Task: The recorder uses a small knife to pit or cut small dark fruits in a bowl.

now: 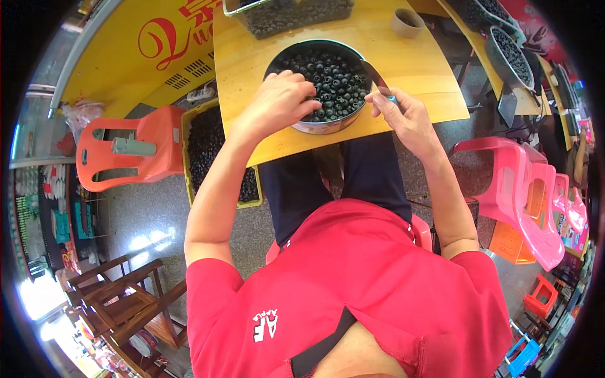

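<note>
A round metal-rimmed bowl (328, 126) stands near the front edge of the wooden table, filled with small dark round pieces (334, 79) that look like snails. My left hand (287, 101) reaches over the bowl's left side, fingers curled with the tips down at the pieces. Whatever lies between those fingertips is too small to make out. At the right rim, my right hand (406, 116) is closed around the handle of a knife (380, 84). Its dark blade points up and left over the rim, and a bit of blue shows at the handle.
Behind the bowl sits a clear tub (299, 19) of similar dark pieces, with a brown cup (408, 23) to its right. A yellow crate (251, 203) of them stands on the floor beside an orange chair (135, 148). Pink chairs (513, 183) stand at right.
</note>
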Tool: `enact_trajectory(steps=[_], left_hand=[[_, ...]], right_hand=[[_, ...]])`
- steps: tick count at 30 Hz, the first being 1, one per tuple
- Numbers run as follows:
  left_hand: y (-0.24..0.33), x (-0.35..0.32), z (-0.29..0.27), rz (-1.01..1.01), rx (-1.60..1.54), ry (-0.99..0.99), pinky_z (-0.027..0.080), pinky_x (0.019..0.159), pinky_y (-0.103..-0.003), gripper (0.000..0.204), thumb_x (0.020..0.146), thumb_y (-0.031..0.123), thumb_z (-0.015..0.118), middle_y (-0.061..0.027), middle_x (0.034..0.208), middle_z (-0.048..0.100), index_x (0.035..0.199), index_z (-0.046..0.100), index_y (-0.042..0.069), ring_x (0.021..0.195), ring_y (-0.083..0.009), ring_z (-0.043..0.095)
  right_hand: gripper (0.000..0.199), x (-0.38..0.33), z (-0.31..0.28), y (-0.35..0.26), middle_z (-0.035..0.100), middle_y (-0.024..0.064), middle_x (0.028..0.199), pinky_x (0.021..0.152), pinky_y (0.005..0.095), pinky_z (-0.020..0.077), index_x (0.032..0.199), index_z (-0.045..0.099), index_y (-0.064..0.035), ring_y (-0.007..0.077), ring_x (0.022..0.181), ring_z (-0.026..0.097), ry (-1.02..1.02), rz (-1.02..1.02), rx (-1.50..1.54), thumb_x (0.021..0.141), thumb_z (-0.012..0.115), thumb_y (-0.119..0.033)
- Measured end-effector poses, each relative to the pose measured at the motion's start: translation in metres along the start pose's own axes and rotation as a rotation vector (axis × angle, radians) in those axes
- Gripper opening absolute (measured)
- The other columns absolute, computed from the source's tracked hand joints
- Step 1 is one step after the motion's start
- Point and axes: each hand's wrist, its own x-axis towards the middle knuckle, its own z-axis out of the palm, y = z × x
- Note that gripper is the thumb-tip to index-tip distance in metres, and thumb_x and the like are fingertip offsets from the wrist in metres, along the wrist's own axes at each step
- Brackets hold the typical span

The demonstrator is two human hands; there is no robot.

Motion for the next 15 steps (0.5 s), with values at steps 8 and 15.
enact_trajectory(steps=[8,15], left_hand=[[0.019,0.014,0.004,-0.175,-0.233,-0.078,0.047,0.076,-0.035,0.022,0.080,0.014,0.069,-0.0088,0.088,0.063,0.098,0.060,0.004,0.084,-0.0224,0.060],[0.042,0.006,-0.006,-0.356,-0.915,0.082,0.048,0.072,-0.022,0.020,0.084,0.005,0.069,-0.0010,0.089,0.065,0.102,0.062,0.000,0.081,-0.0048,0.058]], right_hand=[[0.025,-0.008,-0.010,0.001,0.058,-0.0035,0.077,0.053,0.0180,0.0316,0.106,0.065,-0.0017,0.0004,0.060,0.040,0.055,0.007,0.019,0.097,0.056,-0.023],[0.026,0.014,0.026,-0.018,0.061,-0.0033,0.083,0.069,0.0193,0.0427,0.105,0.064,0.0015,0.0051,0.076,0.054,0.039,0.003,0.234,0.094,0.060,-0.022]])
